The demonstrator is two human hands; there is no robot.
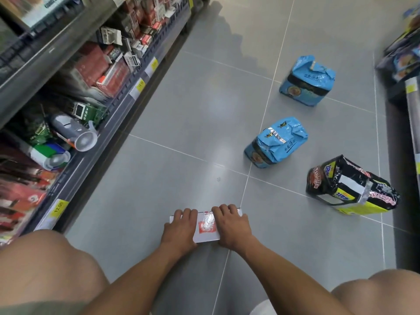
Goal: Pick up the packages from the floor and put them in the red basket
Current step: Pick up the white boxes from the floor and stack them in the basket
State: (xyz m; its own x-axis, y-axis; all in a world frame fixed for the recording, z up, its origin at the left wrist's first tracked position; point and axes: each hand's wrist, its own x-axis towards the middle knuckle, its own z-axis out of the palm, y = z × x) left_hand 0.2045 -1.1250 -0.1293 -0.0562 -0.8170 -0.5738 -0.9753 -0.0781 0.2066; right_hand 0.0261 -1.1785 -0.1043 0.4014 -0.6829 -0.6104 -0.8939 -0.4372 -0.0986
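Observation:
A flat white package with a red label [206,226] lies on the grey floor tiles just in front of me. My left hand [180,228] grips its left end and my right hand [230,226] grips its right end, fingers curled over the far edge. Further off to the right stand a black and yellow package [347,187], a blue package [276,143] and a second blue package [308,80] behind it. No red basket is in view.
A shelf unit [95,123] full of boxes, cans and yellow price tags runs along the left. Another shelf [406,71] with packets borders the right. My bare knees fill the lower corners. Grey floor tiles [181,110] stretch between the shelves.

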